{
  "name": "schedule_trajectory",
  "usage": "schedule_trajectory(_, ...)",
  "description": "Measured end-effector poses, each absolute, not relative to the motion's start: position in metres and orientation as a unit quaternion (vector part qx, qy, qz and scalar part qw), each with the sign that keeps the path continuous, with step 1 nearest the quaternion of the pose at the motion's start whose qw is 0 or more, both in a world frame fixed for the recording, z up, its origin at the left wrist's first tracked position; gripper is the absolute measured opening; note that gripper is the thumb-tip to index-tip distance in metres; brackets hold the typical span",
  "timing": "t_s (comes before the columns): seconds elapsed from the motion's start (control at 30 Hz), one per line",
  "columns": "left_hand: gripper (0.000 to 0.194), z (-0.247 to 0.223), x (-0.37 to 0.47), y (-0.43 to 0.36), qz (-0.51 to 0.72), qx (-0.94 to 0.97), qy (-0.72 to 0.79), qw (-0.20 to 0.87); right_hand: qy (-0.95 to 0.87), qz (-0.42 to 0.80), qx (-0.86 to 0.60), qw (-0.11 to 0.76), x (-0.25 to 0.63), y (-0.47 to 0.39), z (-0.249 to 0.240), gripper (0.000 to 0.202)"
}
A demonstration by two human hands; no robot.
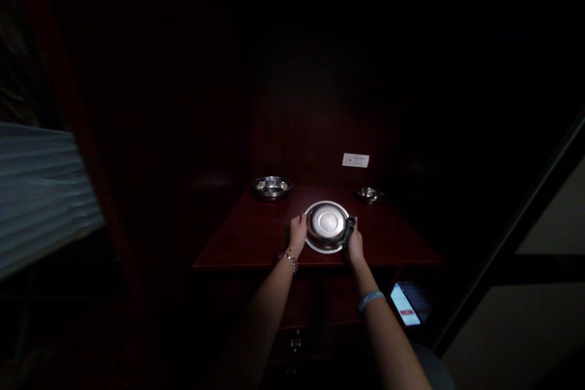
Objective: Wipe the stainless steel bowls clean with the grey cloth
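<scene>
A shiny steel bowl (328,221) is tipped so that its round underside faces me, above the front part of a dark red shelf (242,237). My left hand (298,234) grips the rim on the left, fingers partly hidden behind the bowl. On the opposite side, my right hand (355,246) is closed around a dark, crumpled cloth (348,231), which presses against the bowl's rim and outer wall. Whether the bowl touches the shelf is hard to tell.
Further back on the shelf, a wide steel bowl (272,187) sits at left and a smaller one (370,195) at right. A white socket plate (355,160) is on the back panel. Below right glows a phone screen (406,304). A knob (295,341) shows underneath.
</scene>
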State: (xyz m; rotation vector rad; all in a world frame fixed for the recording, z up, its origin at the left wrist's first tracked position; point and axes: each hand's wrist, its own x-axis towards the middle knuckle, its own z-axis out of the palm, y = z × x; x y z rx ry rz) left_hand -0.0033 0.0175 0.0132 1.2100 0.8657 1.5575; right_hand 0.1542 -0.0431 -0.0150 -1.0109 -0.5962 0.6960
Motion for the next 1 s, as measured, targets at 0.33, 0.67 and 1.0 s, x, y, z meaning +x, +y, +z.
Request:
schedule_trajectory(0.33, 0.04, 0.0107, -0.0029, 0.0198, 0.637, 0.499, 0.357, 0.467, -0.274, 0.323, -0.459, 0.781, 0.1533, -0.0434, -0.0141, 0.063)
schedule_trajectory(0.67, 0.058, 0.0159, -0.002, 0.0148, 0.643, 0.516, 0.31, 0.472, -0.28, 0.321, -0.452, 0.784, 0.1529, -0.0424, -0.0157, 0.063)
schedule_trajectory(1.0, 0.057, 0.0109, -0.0019, 0.0199, 0.645, 0.52, 0.31, 0.467, -0.274, 0.328, -0.454, 0.782, 0.1562, -0.0402, -0.0183, 0.065)
